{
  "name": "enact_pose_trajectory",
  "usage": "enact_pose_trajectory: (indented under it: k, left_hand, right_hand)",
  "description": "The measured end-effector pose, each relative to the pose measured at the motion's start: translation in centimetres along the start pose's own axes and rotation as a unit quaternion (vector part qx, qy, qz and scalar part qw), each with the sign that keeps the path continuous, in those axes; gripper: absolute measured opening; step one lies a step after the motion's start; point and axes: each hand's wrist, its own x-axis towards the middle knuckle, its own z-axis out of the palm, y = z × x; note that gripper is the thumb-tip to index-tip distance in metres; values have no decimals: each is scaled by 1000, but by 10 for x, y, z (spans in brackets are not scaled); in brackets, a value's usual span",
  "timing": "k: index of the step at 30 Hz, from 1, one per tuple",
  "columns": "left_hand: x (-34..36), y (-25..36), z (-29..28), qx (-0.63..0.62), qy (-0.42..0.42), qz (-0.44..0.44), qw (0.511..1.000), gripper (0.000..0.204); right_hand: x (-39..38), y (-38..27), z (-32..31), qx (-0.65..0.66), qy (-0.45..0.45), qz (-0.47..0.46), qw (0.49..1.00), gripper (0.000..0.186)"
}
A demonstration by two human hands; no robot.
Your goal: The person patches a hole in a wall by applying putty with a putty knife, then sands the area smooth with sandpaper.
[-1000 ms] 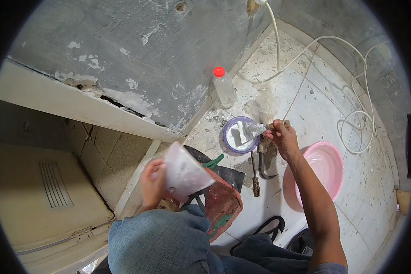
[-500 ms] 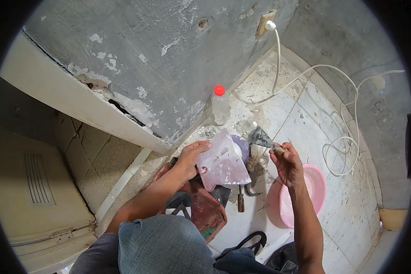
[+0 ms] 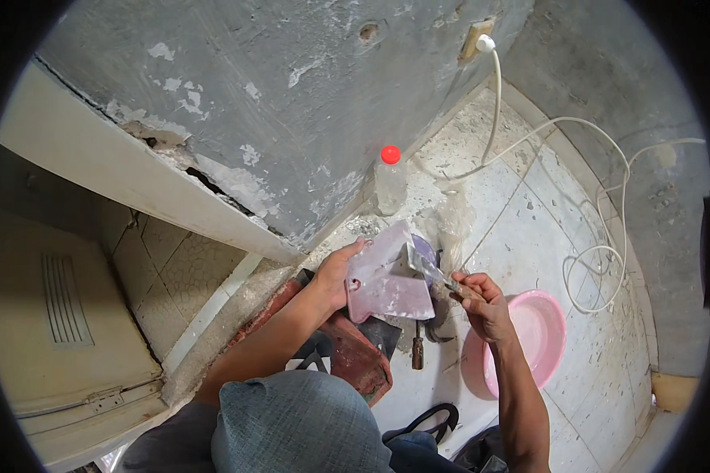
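My left hand (image 3: pixel 338 276) grips the left edge of a flat, translucent pinkish plastic piece (image 3: pixel 379 290), smeared with whitish residue and with a hole near the thumb side. My right hand (image 3: pixel 483 306) is closed round the handle of a putty knife (image 3: pixel 427 268). The knife's blade lies over the right part of the plastic piece, seemingly against its surface. Partly hidden behind the plastic is a purple round item (image 3: pixel 426 247). Below it, a screwdriver (image 3: pixel 417 353) with a brown handle rests on the tiles.
A clear bottle (image 3: pixel 390 189) with a red cap stands by the grey, flaking wall (image 3: pixel 292 126). The pink basin (image 3: pixel 558 335) sits beside my right forearm. A white cable (image 3: pixel 625 189) loops over the debris-strewn tiles from a wall socket. A worn reddish object (image 3: pixel 359 359) lies near my knee.
My right hand has brought the putty knife left and down, from beside the plastic piece to over it. My left hand still holds the plastic, slightly turned. The whole view has shifted a little.
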Motion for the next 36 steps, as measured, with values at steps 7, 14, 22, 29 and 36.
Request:
enact_pose_trajectory:
  k: [7, 14, 22, 29, 36]
  left_hand:
    - [-2, 14, 5, 63, 3, -10, 998, 38]
    - [-1, 17, 5, 132, 33, 43, 990, 35]
    - [4, 19, -6, 158, -15, 70, 985, 37]
    - [4, 16, -11, 118, 21, 97, 988, 32]
    - [-1, 4, -14, 137, 115, 266, 947, 21]
  right_hand:
    - [1, -17, 4, -261, -49, 108, 958, 52]
    - [3, -15, -1, -337, -52, 77, 937, 47]
    - [4, -17, -21, -339, -39, 91, 935, 45]
    - [5, -20, -18, -307, -5, 82, 948, 46]
    - [4, -10, -7, -167, 75, 61, 981, 40]
